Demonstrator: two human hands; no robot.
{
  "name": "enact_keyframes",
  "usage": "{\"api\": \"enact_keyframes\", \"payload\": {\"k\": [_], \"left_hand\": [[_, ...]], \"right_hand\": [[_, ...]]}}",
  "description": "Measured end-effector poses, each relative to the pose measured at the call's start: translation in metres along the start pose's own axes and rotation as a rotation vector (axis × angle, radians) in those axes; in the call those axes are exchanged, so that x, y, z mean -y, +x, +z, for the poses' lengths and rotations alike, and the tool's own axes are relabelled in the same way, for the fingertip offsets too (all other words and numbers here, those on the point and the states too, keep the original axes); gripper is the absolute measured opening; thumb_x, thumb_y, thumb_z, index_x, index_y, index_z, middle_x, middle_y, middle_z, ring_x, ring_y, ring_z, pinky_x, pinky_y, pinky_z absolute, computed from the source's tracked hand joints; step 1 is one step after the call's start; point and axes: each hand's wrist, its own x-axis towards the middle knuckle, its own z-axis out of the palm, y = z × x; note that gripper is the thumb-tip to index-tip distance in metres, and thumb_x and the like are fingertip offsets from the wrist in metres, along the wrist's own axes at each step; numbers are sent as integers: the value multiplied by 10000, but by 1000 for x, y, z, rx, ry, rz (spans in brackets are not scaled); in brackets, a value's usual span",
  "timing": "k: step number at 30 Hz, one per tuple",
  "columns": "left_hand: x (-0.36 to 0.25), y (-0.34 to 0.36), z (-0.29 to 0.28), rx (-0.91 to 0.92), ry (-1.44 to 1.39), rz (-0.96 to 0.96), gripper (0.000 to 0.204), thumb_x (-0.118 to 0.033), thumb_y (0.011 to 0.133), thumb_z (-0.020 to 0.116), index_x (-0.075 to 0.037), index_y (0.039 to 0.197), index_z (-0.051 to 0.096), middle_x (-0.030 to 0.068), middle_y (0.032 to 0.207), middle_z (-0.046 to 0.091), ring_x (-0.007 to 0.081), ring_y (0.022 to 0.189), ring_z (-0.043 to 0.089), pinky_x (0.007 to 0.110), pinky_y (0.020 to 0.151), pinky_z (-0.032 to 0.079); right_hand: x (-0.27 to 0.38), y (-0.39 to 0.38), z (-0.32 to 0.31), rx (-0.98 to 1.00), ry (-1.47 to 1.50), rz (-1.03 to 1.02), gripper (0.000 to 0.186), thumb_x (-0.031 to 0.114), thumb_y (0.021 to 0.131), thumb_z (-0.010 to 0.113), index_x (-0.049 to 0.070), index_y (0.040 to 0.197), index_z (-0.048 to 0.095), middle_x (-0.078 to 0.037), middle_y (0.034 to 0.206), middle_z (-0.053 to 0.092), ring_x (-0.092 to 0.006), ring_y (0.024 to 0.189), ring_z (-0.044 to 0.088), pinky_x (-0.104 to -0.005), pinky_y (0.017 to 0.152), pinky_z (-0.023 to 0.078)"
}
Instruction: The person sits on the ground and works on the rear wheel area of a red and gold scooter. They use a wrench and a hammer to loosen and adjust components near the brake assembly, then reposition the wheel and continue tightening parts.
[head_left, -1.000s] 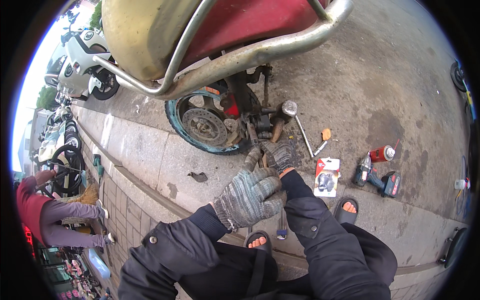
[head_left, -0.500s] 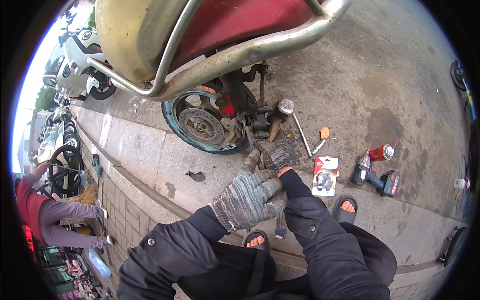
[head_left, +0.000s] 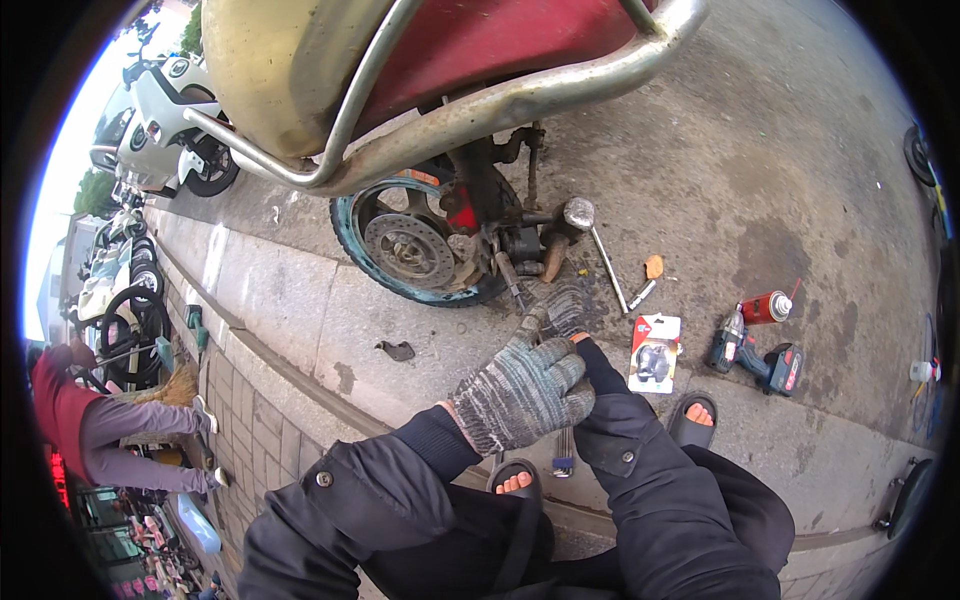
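Because the dark spoked wheel with teal-edged tyre and drilled steel disc (head_left: 410,250) sits ahead and left of the left hand (head_left: 522,388), check it can't roll under load; fingers off the disc.

Left hand, grey-striped knit glove with teal tint: fingers curled, back to camera, grip hidden. Can't tell if it holds anything.

Slim worn metal rod (head_left: 510,280) slants from the grimy black block (head_left: 521,243) at the fork toward both hands. Near end is just ahead of the left hand, just left of the right hand (head_left: 557,312). Can't confirm contact. My call: force in line with the rod, one hand steadying, small moves, clear look at the meeting point before loading it.

Right hand, grey knit glove: bunched against the left, fingers bent. Contents hidden, can't tell.

Ahead of it, a rust-brown piece with round silver end (head_left: 570,228); watch knuckles there. Right of it, near: long thin silver bar (head_left: 609,272), then white-and-red card pack with dark parts (head_left: 655,353). Well apart: blue-black cordless driver (head_left: 746,356), red spray can (head_left: 768,307). Fine there, clear of the elbow.
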Motion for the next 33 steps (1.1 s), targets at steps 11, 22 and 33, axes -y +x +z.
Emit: {"api": "enact_keyframes", "payload": {"k": [11,22,33], "left_hand": [[10,33,27,-28,-118,48,224,-206,699,613,-102,896,641,111,990,602,320,1021,586,512,994,397],[23,1,-37,-396,-266,-251,167,-33,741,662,-96,882,597,95,850,625,268,746,633,372,638,514],[114,-11,17,-230,22,-1032,487,-394,731,789,5,968,641,159,796,643,337,756,631,410,708,504]], "right_hand": [[13,-12,-7,-3,113,28,791,304,687,837,-55,1281,457,-211,1169,598,-297,1049,587,-375,929,464],[13,-4,-14,34,128,27,812,314,687,835,-60,1292,444,-210,1164,594,-292,1044,588,-375,921,470],[-2,0,0,13,390,37,783,288,707,809,-66,1299,438,-210,1139,600,-290,992,610,-366,862,506]]}}
